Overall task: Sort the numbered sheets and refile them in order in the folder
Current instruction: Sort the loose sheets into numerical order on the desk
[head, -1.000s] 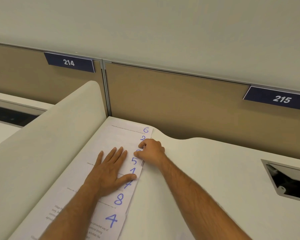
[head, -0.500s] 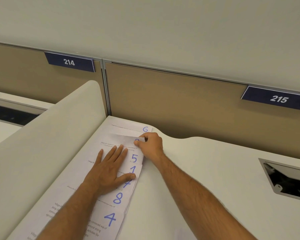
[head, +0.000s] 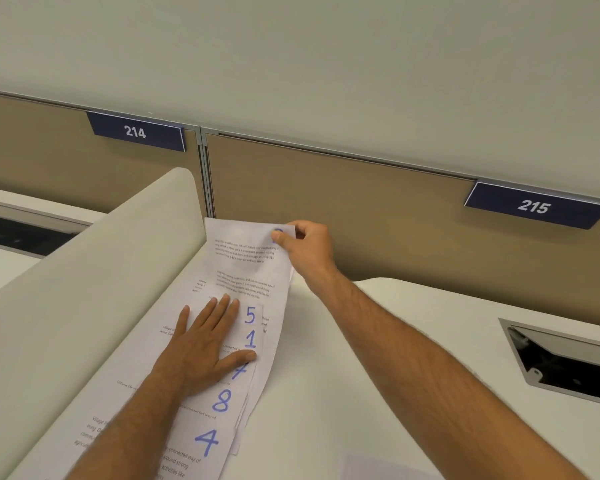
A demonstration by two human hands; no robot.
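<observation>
Sheets lay fanned in an overlapping row along the left part of the white desk (head: 378,358), running from the near edge toward the tan partition (head: 361,209). Blue handwritten numbers showed down their right margins: 5 (head: 250,315), 1 (head: 251,338), a partly covered figure under the thumb, then 8 (head: 221,400) and 4 (head: 207,441) nearest the viewer.

Left hand (head: 201,344) rested flat on the row of sheets (head: 174,393), fingers straight and spread, thumb out to the right just below the 1. It held nothing; it only pressed the paper down.

Right hand (head: 305,244) was farther out, near the partition, pinching the top right corner of one lifted sheet (head: 246,268) between thumb and curled fingers. The thumb hid most of that sheet's blue number, so I could not read it. The sheet's far end was raised off the desk and its lower part trailed down beside the 5 and 1, passing under the others.

A curved white divider (head: 94,271) bordered the sheets on the left. Plates reading 214 (head: 136,132) and 215 (head: 534,206) sat on the partition's top edge. A recessed cable hatch (head: 565,358) was open in the desk well to the right.
</observation>
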